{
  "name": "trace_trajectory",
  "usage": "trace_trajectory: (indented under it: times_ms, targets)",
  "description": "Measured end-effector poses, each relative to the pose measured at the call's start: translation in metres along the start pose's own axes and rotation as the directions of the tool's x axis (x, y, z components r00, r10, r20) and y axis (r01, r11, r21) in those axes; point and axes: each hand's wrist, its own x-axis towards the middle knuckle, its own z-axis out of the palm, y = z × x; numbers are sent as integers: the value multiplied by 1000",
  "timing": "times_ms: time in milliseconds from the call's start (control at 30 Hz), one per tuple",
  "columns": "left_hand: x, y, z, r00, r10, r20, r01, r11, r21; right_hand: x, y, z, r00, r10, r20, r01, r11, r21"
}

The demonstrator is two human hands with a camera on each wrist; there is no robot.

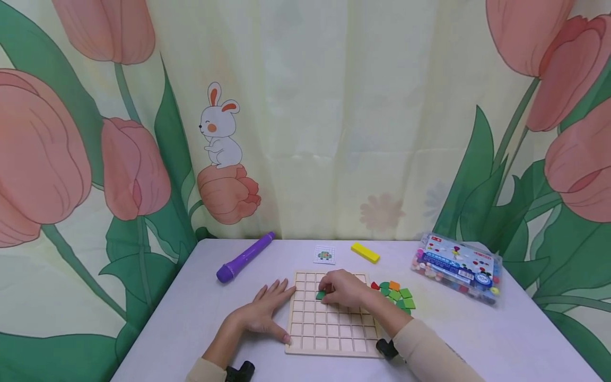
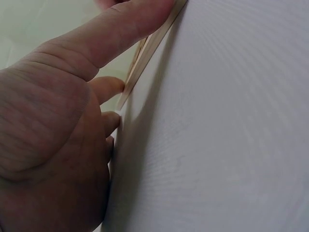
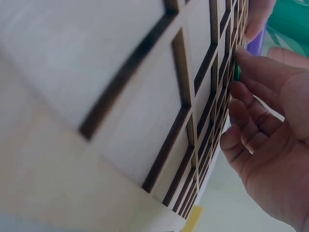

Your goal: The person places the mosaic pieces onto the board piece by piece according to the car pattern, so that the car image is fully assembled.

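Observation:
A wooden grid board lies on the table, divided into small square cells. My left hand is spread beside its left edge, thumb and forefinger touching the frame; in the left wrist view the thumb presses along the wooden rim. Over the upper part of the grid, my right hand pinches a green tile at a cell left of the middle. The right wrist view shows only a sliver of that green tile between thumb and finger, the rest hidden by them.
Loose tiles, mostly green with orange and red, lie right of the board. Behind it are a small pattern card and a yellow block. A purple microphone-shaped object lies left, a clear plastic case right.

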Motion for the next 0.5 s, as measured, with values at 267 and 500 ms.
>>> trace_trajectory:
  times_ms: [267,500]
  targets:
    - [0,-1,0,1000,6,-1,-6,1000,-3,0,-1,2,1000,8,-15,-9,1000,-17]
    - [2,-3,1,1000,19,-7,-18,1000,14,-6,4,-5,998,3,-59,-3,1000,9]
